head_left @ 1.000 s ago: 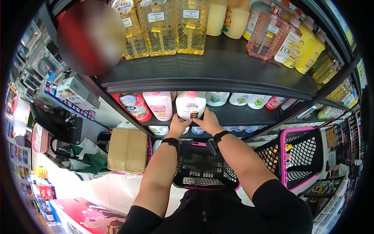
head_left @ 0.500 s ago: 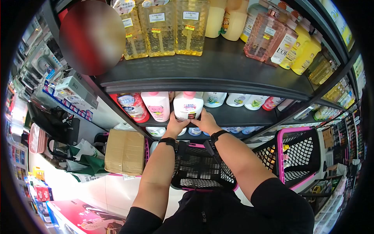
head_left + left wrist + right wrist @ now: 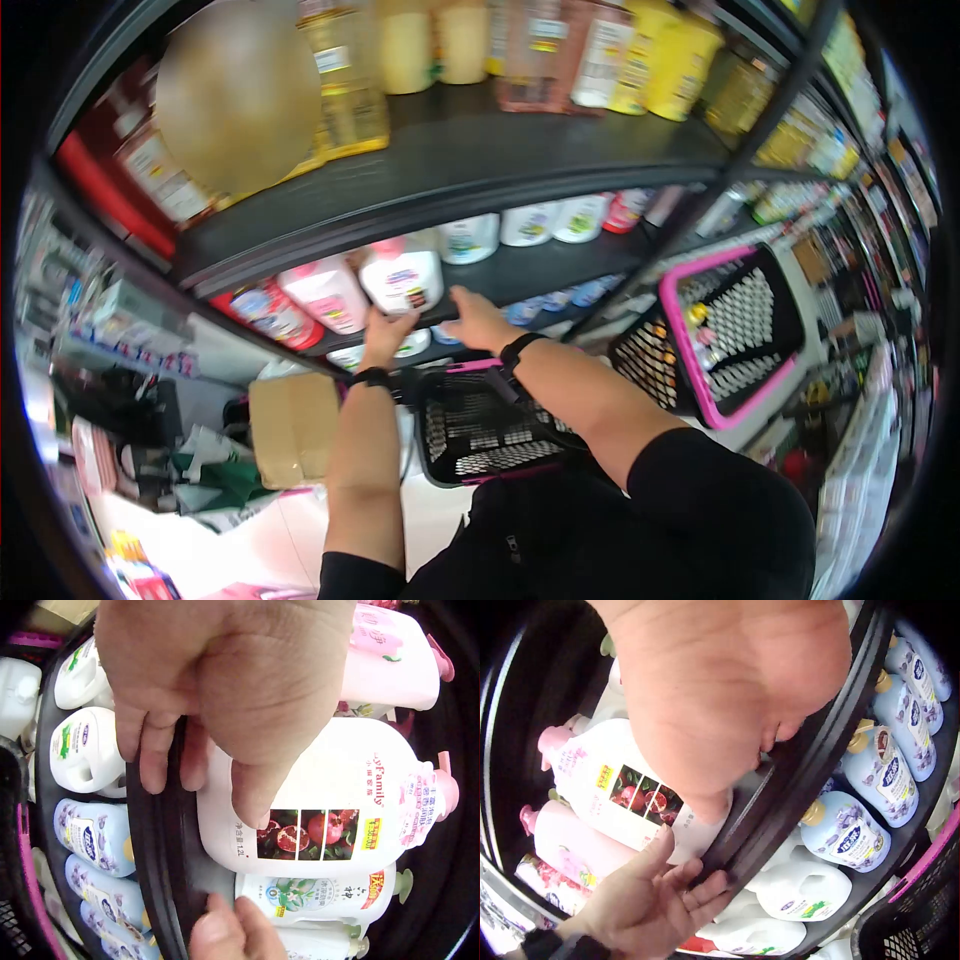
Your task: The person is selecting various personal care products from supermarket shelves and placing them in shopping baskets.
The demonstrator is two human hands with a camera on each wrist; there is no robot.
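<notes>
A white pump bottle (image 3: pixel 400 280) with a pink top and a pomegranate picture on its label stands at the front of the lower shelf. My left hand (image 3: pixel 385 338) is at its lower front, thumb against the label in the left wrist view and fingers by the shelf edge. In the head view my right hand (image 3: pixel 478 322) is just right of the bottle, fingers loosely extended. The right wrist view has the thumb of this right hand (image 3: pixel 742 690) overlapping the bottle's base. A pink pump bottle (image 3: pixel 328 295) stands left of the white one.
White bottles (image 3: pixel 525 222) continue rightward along this shelf. Blue pump bottles (image 3: pixel 892 780) stand on the shelf below. An upper shelf (image 3: pixel 430 140) overhangs the hands. A black basket (image 3: pixel 490 425) sits below the arms, another basket (image 3: pixel 740 330) at right, and a cardboard box (image 3: pixel 293 425) at left.
The head view has turned, shifting the shelves leftward. My right hand has come away from the white bottle's lower right side; the left stays at its front. The bottle remains on the shelf.
</notes>
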